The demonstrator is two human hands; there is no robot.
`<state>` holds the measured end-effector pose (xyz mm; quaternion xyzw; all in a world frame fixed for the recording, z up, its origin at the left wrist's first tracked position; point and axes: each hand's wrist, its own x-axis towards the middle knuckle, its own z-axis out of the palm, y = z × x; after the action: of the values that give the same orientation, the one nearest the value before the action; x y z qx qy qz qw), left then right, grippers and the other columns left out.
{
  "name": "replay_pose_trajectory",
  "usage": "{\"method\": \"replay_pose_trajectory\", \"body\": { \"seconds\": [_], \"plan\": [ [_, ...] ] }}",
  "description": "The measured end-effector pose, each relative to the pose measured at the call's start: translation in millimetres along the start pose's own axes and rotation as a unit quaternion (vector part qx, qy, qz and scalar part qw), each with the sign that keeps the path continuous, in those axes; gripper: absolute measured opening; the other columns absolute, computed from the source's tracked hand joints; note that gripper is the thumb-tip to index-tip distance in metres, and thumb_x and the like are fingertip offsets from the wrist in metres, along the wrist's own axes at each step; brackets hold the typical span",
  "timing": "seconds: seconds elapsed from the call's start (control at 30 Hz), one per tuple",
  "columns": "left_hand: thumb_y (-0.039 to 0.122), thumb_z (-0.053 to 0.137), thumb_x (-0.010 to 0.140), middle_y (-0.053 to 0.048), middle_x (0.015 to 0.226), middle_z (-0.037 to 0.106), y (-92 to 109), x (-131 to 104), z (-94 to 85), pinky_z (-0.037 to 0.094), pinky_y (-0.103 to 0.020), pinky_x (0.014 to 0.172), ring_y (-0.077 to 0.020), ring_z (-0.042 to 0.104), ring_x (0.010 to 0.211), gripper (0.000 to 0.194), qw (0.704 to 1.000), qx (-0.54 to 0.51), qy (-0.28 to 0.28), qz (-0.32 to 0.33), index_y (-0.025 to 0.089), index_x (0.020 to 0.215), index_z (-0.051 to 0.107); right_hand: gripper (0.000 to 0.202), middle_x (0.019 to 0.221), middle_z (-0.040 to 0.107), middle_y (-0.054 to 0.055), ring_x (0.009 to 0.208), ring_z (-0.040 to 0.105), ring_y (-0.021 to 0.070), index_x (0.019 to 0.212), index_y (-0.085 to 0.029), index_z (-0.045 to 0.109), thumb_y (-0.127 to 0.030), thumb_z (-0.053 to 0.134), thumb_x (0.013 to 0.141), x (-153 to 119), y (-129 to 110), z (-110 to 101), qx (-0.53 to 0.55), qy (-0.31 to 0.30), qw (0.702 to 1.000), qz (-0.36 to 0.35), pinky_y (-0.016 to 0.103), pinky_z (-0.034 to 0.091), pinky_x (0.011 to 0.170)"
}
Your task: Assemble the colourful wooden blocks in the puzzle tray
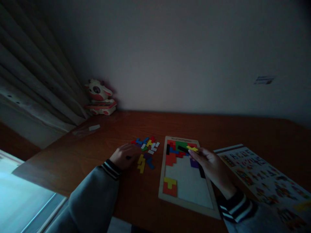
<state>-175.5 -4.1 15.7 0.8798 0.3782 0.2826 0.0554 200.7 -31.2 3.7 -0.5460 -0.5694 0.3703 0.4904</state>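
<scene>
My right hand (211, 161) is over the upper right of the wooden puzzle board (162, 178), pinching a yellow puzzle piece (192, 148) between thumb and fingers. Beneath it, red, green, blue, black and purple pieces fill part of the board's top. At the lower left of the frame, a yellow piece (170, 182) sits against an orange one (169, 191). My left hand (126, 156) rests palm down at the left edge of the pile of loose pieces (148, 142), its fingers loosely extended; their tips are hard to make out.
Yellow and blue pieces (141, 164) lie between my left hand and the board. To the right is a printed pattern sheet (257, 178), partly under my right sleeve. A cow figure (100, 97) stands at the back left, near the curtain (36, 71). Clear plastic (85, 130) lies before it.
</scene>
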Motion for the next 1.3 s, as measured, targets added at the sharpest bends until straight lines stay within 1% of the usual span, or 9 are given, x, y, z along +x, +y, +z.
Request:
{"method": "replay_pose_trajectory", "body": {
  "seconds": [0.1,0.27,0.5,0.7,0.8,0.93,1.07,1.13,1.3],
  "plan": [
    [0.023,0.053,0.095,-0.006,0.126,0.067,-23.9,-31.5,-16.2,0.051,-0.038,0.103,-0.0213,0.064,0.115,0.029,0.995,0.045,-0.093,0.009,0.025,0.12,0.067,0.033,0.088,0.078,0.005,0.08,0.074,0.023,0.094,-0.022,0.073,-0.052,0.068,0.08,-0.7,5.2,-6.4,-0.017,-0.005,0.999,-0.027,0.032,0.06,0.067],
    [0.022,0.044,0.1,-0.006,0.126,0.068,-40.9,-52.8,-19.1,0.052,-0.036,0.101,-0.0196,0.065,0.115,0.033,0.994,0.024,-0.093,0.049,0.024,0.124,0.065,0.036,0.087,0.078,0.007,0.079,0.074,0.0253,0.093,-0.021,0.073,-0.054,0.067,0.08,-1.1,20.5,-30.8,-0.067,0.031,0.995,-0.063,0.035,0.06,0.069],
    [0.029,0.061,0.088,-0.003,0.101,0.076,-41.4,-30.7,-22.0,0.057,-0.027,0.076,-0.0179,0.072,0.083,0.026,0.993,0.001,-0.08,-0.083,0.025,0.111,0.073,0.045,0.086,0.077,0.008,0.079,0.073,0.0261,0.099,-0.018,0.071,-0.059,0.065,0.08,1.9,40.1,-56.7,-0.112,0.105,0.987,-0.042,0.035,0.059,0.069],
    [0.034,0.066,0.081,0.0,0.077,0.076,-33.5,-5.3,-31.6,0.051,-0.021,0.057,-0.0143,0.065,0.06,0.023,0.986,-0.033,-0.091,-0.135,0.024,0.098,0.077,0.041,0.09,0.077,0.008,0.082,0.073,0.0251,0.097,-0.02,0.072,-0.057,0.064,0.082,1.3,36.1,-51.6,-0.094,0.075,0.991,-0.062,0.035,0.059,0.071],
    [0.035,0.067,0.082,-0.003,0.084,0.076,-15.3,11.8,-19.6,0.053,-0.023,0.065,-0.015,0.067,0.068,0.024,0.991,-0.037,-0.041,-0.123,0.022,0.099,0.076,0.039,0.092,0.077,0.008,0.084,0.072,0.0254,0.097,-0.021,0.072,-0.056,0.064,0.083,1.4,34.1,-50.3,-0.095,0.066,0.991,-0.068,0.035,0.059,0.072],
    [0.036,0.065,0.087,-0.006,0.089,0.075,28.2,47.9,17.4,0.054,-0.025,0.073,-0.0155,0.067,0.076,0.022,0.995,-0.077,-0.021,-0.057,0.02,0.098,0.076,0.039,0.091,0.077,0.008,0.082,0.072,0.0249,0.097,-0.02,0.072,-0.056,0.063,0.083,1.7,33.1,-50.2,-0.097,0.072,0.99,-0.077,0.036,0.059,0.071],
    [0.037,0.058,0.092,-0.007,0.085,0.073,83.0,86.1,57.6,0.054,-0.027,0.071,-0.0164,0.067,0.074,0.024,0.992,-0.111,-0.046,0.033,0.021,0.097,0.076,0.039,0.094,0.077,0.008,0.085,0.072,0.0248,0.099,-0.02,0.072,-0.054,0.064,0.084,1.6,33.7,-50.8,-0.097,0.073,0.99,-0.076,0.035,0.059,0.073],
    [0.033,0.055,0.095,-0.009,0.091,0.074,106.5,98.1,74.3,0.054,-0.03,0.078,-0.0179,0.068,0.079,0.025,0.981,-0.134,-0.097,0.097,0.02,0.099,0.076,0.038,0.096,0.077,0.009,0.088,0.072,0.0255,0.099,-0.019,0.071,-0.053,0.064,0.084,1.4,33.2,-50.7,-0.1,0.082,0.989,-0.076,0.037,0.058,0.076],
    [0.023,0.047,0.098,-0.011,0.109,0.072,133.1,101.9,106.6,0.053,-0.034,0.09,-0.0214,0.067,0.1,0.028,0.946,-0.205,-0.158,0.197,0.022,0.106,0.074,0.035,0.094,0.076,0.008,0.086,0.072,0.0248,0.098,-0.019,0.07,-0.051,0.063,0.085,0.5,28.1,-50.1,-0.107,0.081,0.988,-0.07,0.036,0.058,0.075]
  ]
}}
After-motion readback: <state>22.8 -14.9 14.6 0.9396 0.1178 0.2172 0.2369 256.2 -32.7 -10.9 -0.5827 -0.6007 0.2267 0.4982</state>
